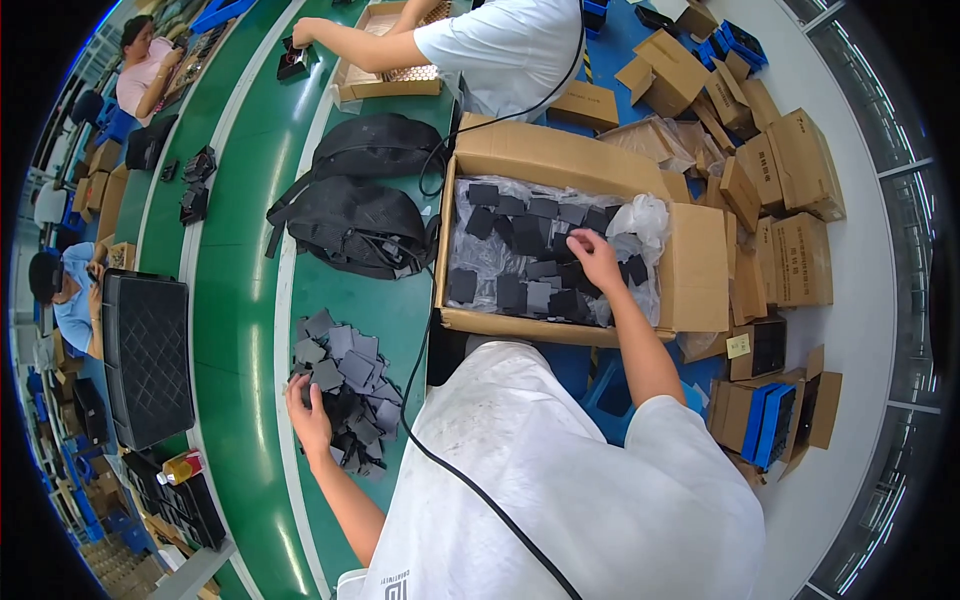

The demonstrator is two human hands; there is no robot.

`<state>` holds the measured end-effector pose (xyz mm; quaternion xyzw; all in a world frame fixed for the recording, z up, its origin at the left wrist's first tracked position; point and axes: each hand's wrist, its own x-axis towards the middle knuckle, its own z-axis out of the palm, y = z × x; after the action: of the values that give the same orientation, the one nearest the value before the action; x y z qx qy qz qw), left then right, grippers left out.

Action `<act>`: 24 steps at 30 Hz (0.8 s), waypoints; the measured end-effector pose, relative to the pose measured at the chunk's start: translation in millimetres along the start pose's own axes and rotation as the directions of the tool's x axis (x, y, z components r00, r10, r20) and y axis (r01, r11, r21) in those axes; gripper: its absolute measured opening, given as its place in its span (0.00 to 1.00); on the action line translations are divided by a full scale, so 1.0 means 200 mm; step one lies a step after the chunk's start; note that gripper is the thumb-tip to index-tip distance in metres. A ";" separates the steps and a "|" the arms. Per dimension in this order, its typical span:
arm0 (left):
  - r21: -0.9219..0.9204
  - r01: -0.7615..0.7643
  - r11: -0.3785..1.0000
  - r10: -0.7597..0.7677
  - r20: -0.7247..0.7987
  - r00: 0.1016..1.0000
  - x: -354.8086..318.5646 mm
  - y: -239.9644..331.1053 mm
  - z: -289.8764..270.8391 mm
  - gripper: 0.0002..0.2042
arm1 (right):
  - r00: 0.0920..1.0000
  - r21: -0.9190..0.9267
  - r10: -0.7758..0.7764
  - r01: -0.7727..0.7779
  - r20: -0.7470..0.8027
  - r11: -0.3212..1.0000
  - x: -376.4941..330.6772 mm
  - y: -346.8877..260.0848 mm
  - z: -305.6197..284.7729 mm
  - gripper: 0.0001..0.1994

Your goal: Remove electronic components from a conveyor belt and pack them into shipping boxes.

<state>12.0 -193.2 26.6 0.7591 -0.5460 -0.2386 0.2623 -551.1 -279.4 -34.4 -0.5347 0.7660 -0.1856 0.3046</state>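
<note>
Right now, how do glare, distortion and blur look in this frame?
In the head view, glare streaks the green bench; fisheye bending curves the framed panels at far right; left hand and right hand show no obvious blur; dark pieces in the carton partly blend together.

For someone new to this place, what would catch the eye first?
Likely the open cardboard box ahead, holding dark flat pieces, the right hand over them. Next, the grey and black heap on the green table, beside the left hand. Beyond it lies a black bag.
</note>
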 end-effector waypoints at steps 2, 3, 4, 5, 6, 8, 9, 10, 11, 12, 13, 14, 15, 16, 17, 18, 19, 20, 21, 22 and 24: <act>0.006 -0.004 1.000 0.004 0.012 1.000 0.00 0.01 0.01 0.12 | 0.985 -0.013 -0.004 0.002 -0.170 1.000 0.06 0.07 0.05 0.33; 0.009 -0.007 1.000 0.007 0.017 1.000 0.00 0.02 0.01 0.12 | 0.967 -0.019 -0.007 0.002 -0.254 1.000 0.08 0.10 0.08 0.32; 0.010 -0.012 1.000 0.012 0.018 1.000 0.01 0.03 0.02 0.12 | 0.960 -0.142 -0.042 0.003 -0.278 0.990 0.11 0.16 0.17 0.32; 0.003 -0.018 1.000 0.018 0.017 1.000 0.01 0.04 0.02 0.12 | 0.953 -0.263 -0.084 0.004 -0.292 0.965 0.12 0.13 0.24 0.31; -0.004 -0.025 1.000 0.025 0.016 1.000 0.01 0.05 0.02 0.12 | 0.952 -0.260 -0.084 0.005 -0.293 0.966 0.09 0.10 0.30 0.31; -0.015 -0.021 1.000 0.021 -0.001 1.000 0.00 0.04 0.02 0.12 | 0.989 -0.291 -0.118 0.086 -0.094 0.953 -0.06 -0.15 0.34 0.28; -0.014 -0.014 1.000 0.014 -0.010 1.000 -0.01 0.04 0.01 0.12 | 0.987 -0.295 -0.131 0.152 0.089 0.943 -0.08 -0.23 0.31 0.25; -0.013 -0.021 1.000 0.020 -0.009 1.000 -0.01 0.04 0.01 0.12 | 0.955 -0.288 -0.135 0.212 0.266 0.934 -0.10 -0.28 0.27 0.23; -0.011 -0.026 1.000 0.026 -0.010 1.000 -0.02 0.05 0.01 0.11 | 0.953 -0.287 -0.141 0.219 0.268 0.933 -0.07 -0.30 0.25 0.23; -0.008 -0.033 0.999 0.033 -0.009 0.999 -0.02 0.06 0.01 0.11 | 0.974 -0.205 -0.094 0.137 0.207 0.969 -0.02 -0.32 0.22 0.22; -0.005 -0.039 0.999 0.039 -0.009 0.999 -0.02 0.07 0.01 0.11 | 0.988 -0.115 -0.040 0.058 0.151 0.992 0.04 -0.33 0.20 0.21; -0.002 -0.042 0.999 0.042 -0.011 0.999 -0.02 0.10 0.02 0.11 | 0.991 -0.082 -0.132 0.132 0.000 0.988 0.13 -0.27 0.20 0.22; -0.018 -0.061 0.998 0.061 0.014 0.998 -0.02 0.14 0.03 0.11 | 0.964 -0.061 -0.216 0.209 -0.154 0.976 0.24 -0.19 0.25 0.23; -0.036 -0.087 0.996 0.088 0.045 0.995 -0.01 0.20 0.04 0.11 | 0.964 -0.056 -0.212 0.205 -0.162 0.977 0.34 -0.14 0.30 0.23; -0.055 -0.113 0.992 0.117 0.076 0.990 0.01 0.27 0.06 0.11 | 0.925 -0.210 -0.271 0.219 -0.265 0.953 0.42 -0.09 0.34 0.25; -0.069 -0.134 0.989 0.141 0.107 0.984 0.02 0.32 0.08 0.11 | 0.874 -0.357 -0.340 0.212 -0.346 0.910 0.46 -0.07 0.39 0.27; -0.077 -0.202 0.976 0.210 0.126 0.970 0.02 0.39 0.09 0.11 | 0.875 -0.350 -0.343 0.220 -0.342 0.911 0.45 -0.09 0.43 0.27; -0.090 -0.271 0.958 0.282 0.146 0.948 0.03 0.46 0.11 0.11 | 0.895 -0.363 -0.317 0.195 -0.313 0.911 0.42 -0.12 0.47 0.28; -0.085 -0.271 0.959 0.281 0.137 0.950 0.04 0.53 0.14 0.11 | 0.912 -0.378 -0.295 0.176 -0.284 0.909 0.38 -0.16 0.50 0.29; -0.170 -0.335 0.927 0.364 0.186 0.913 0.06 0.60 0.16 0.11 | 0.928 -0.395 -0.269 0.153 -0.258 0.906 0.34 -0.19 0.52 0.29; -0.299 -0.390 0.871 0.472 0.285 0.834 0.09 0.74 0.21 0.12 | 0.967 -0.370 -0.205 0.136 -0.153 0.919 0.23 -0.28 0.47 0.31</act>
<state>-115.3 -255.4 91.4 0.5254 -0.7103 -0.3648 0.2939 -460.3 -339.4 -82.4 -0.6260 0.7625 -0.1195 0.1113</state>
